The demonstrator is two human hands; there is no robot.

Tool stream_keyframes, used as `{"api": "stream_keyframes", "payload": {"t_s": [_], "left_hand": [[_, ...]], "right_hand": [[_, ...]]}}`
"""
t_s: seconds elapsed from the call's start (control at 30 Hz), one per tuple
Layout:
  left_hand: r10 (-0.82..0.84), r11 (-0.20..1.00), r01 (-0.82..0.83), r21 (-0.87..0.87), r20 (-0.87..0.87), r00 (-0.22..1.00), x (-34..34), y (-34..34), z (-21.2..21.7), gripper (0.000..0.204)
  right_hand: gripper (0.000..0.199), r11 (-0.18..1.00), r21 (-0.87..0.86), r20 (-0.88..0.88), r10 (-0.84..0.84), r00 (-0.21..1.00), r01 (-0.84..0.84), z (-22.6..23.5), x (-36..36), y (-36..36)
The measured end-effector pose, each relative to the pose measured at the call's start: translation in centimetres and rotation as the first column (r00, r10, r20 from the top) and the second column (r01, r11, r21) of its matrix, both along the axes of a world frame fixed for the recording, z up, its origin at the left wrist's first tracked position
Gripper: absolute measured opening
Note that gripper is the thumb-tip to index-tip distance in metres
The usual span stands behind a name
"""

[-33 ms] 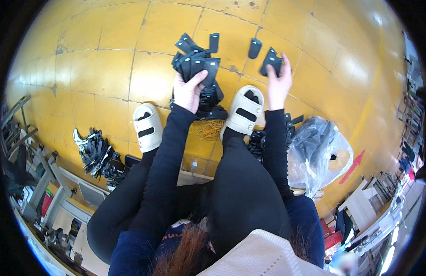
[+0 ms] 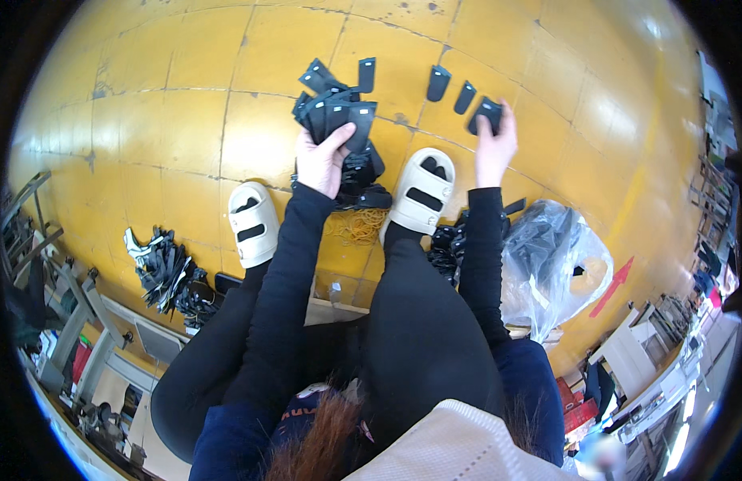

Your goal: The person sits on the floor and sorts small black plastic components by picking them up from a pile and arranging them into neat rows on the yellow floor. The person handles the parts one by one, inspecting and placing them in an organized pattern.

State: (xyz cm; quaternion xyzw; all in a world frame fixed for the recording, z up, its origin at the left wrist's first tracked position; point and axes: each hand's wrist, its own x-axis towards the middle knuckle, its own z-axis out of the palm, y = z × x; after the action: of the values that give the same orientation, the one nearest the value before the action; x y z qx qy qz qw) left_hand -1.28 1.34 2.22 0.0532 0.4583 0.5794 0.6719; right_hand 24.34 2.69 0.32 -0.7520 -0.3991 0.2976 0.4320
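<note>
A fanned bunch of flat black pieces point(image 2: 336, 112), each with a small white tag, is gripped in my left hand point(image 2: 319, 167), thumb on top. Beyond its top edge a single similar black piece point(image 2: 366, 74) shows. To the right, my right hand point(image 2: 496, 146) pinches another black tagged piece point(image 2: 485, 115) just at or above the floor. Beside it two more pieces, a wider one point(image 2: 437, 82) and a narrower one point(image 2: 465, 97), lie in a row on the yellow floor. Below my left hand sits a pile of black pieces point(image 2: 361, 178), partly hidden by it.
My feet wear cream sandals point(image 2: 423, 192). Orange-yellow strings point(image 2: 359, 226) lie between them. A clear plastic bag point(image 2: 551, 264) with dark contents rests at right, near more black pieces point(image 2: 446, 248). Left of me is a heap of black and white pieces point(image 2: 166, 268). Metal frames point(image 2: 90, 297) stand at far left.
A narrower black piece now lies on the floor beside the wider one. My right hand has shifted slightly right, still pinching a piece. My left hand keeps its bunch.
</note>
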Motion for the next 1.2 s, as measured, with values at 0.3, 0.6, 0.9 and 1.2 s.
{"api": "stream_keyframes", "payload": {"t_s": [0.3, 0.6, 0.9, 1.2], "left_hand": [[-0.042, 0.999, 0.042, -0.020, 0.007, 0.999, 0.4, 0.1, -0.5, 0.035], [-0.099, 0.995, 0.100, 0.007, -0.005, 0.995, 1.4, 0.1, 0.7, 0.031], [-0.182, 0.983, 0.182, -0.007, -0.050, 0.982, 1.7, -0.4, -0.3, 0.033], [-0.198, 0.978, 0.199, -0.067, 0.025, 0.980, 3.2, -0.7, 1.0, 0.030]], "right_hand": [[0.040, 0.980, -0.179, 0.756, 0.084, 0.649, 0.083, -10.5, 12.5, -4.7], [0.037, 0.914, -0.120, 0.260, -0.348, 0.901, 0.388, -13.3, 16.6, -5.3], [0.016, 0.982, -0.052, -0.195, 0.169, 0.966, -0.182, -2.7, 2.4, -2.3], [0.007, 0.955, 0.014, -0.605, 0.243, 0.758, -0.295, 3.5, -8.6, -2.4]]}}
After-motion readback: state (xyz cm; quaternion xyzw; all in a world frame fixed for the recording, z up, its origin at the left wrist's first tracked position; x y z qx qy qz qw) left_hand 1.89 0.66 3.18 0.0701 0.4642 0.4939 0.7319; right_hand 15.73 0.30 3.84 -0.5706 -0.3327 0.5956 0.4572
